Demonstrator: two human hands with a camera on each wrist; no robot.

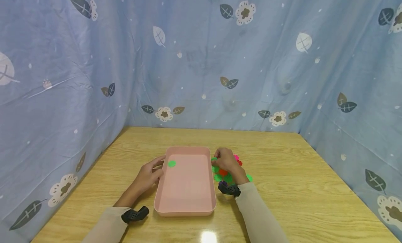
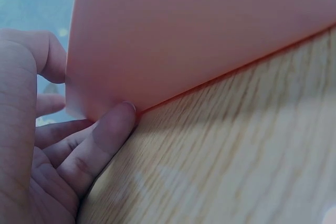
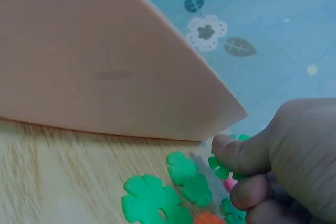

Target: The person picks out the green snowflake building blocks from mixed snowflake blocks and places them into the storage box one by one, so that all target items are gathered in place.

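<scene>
A pink rectangular tray lies on the table with one green flower-shaped plastic piece inside, near its far left corner. My left hand rests against the outside of the tray's left wall; in the left wrist view its fingertips touch the wall low down near the table. To the tray's right, my right hand pinches a green flower-shaped piece between thumb and finger, just beyond the tray's wall. Loose flower-shaped pieces, green, orange, red, pink and purple, lie below this hand, partly hidden.
The wooden table extends to both sides of the tray. A blue floral curtain hangs behind it and along both sides. A black band sits on each wrist.
</scene>
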